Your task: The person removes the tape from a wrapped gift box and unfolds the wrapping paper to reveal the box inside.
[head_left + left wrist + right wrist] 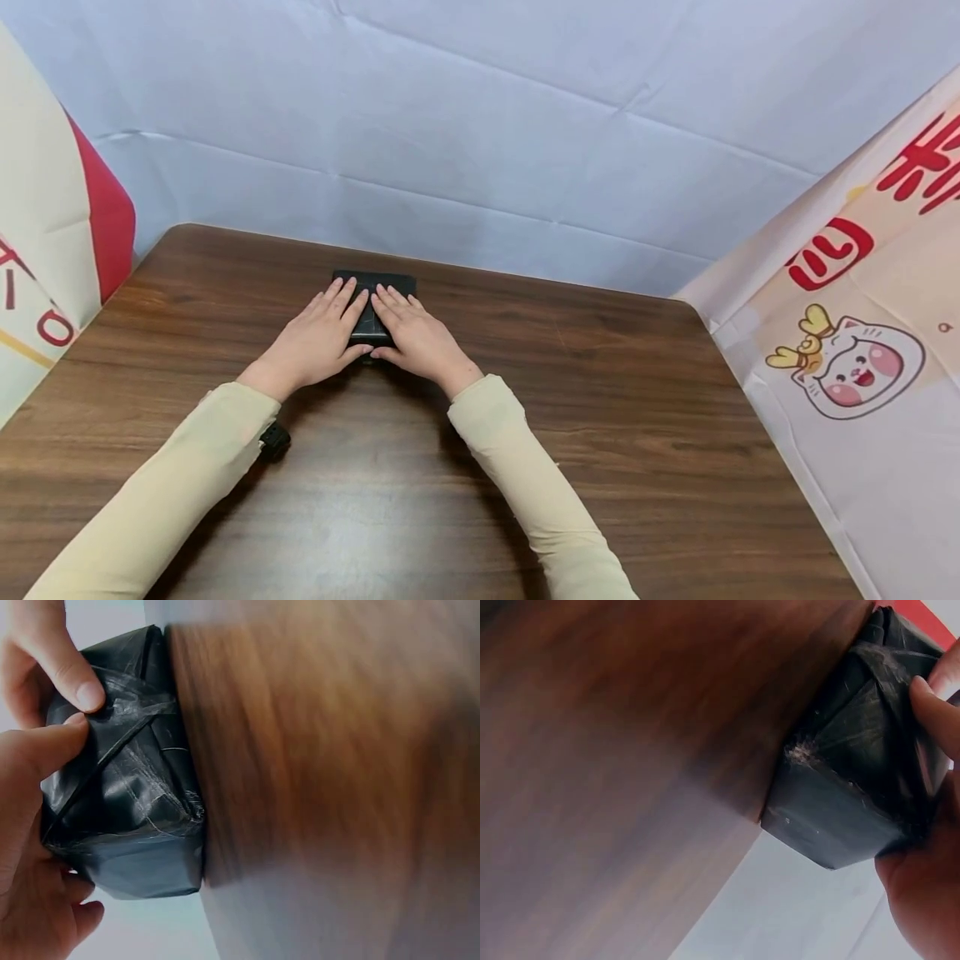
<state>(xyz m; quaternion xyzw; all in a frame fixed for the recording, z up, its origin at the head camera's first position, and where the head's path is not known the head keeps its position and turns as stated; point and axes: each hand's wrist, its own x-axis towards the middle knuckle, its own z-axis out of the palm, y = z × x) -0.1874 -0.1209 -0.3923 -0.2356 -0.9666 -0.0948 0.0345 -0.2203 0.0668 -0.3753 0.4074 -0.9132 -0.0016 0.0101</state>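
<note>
A package wrapped in glossy black plastic (369,330) sits on the wooden table near its far edge. Across its top lie my left hand (315,340) on the left half and my right hand (422,340) on the right half, fingers stretched forward. Both thumbs angle inward and nearly meet at the near side. The left wrist view shows the black package (139,791) close up, with folded, creased plastic and both thumb tips against this face. In the right wrist view, a scuffed corner of the package (855,750) shows beside a thumb. The package's underside is hidden.
The brown wooden table (600,400) stretches out to the right and toward the wearer. Behind it hangs a pale cloth backdrop (487,125). Printed panels stand at both sides, the right one with a cartoon cat face (862,375). A small black device (274,440) sits at the left wrist.
</note>
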